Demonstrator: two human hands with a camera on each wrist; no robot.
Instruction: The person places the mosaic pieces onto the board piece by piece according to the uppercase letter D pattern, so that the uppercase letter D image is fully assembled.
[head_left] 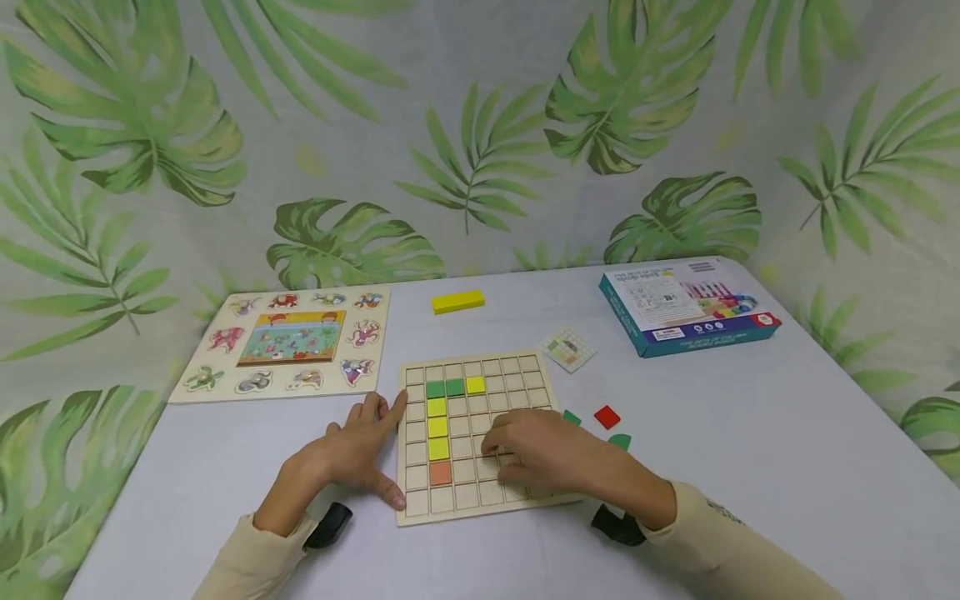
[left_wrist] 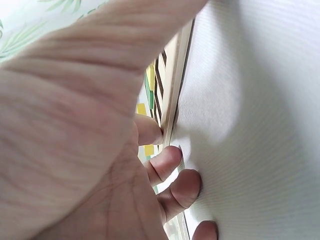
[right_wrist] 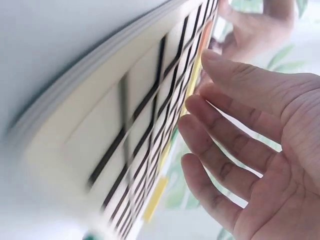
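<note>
A wooden grid board lies on the white tablecloth before the person. On its left side, two green tiles and a yellow tile form a row. Below run three yellow tiles in a column, then an orange tile. The left hand touches the board's left edge with thumb and forefinger spread; the wrist view shows its other fingers loosely bent. Over the board's right part hovers the right hand, fingers slightly bent, with nothing seen between them. It hides some squares.
Right of the board lie a red tile and green pieces, partly hidden by the right arm. Behind are a small pattern card, a boxed set and a yellow block. A sea-animal puzzle board occupies the back left.
</note>
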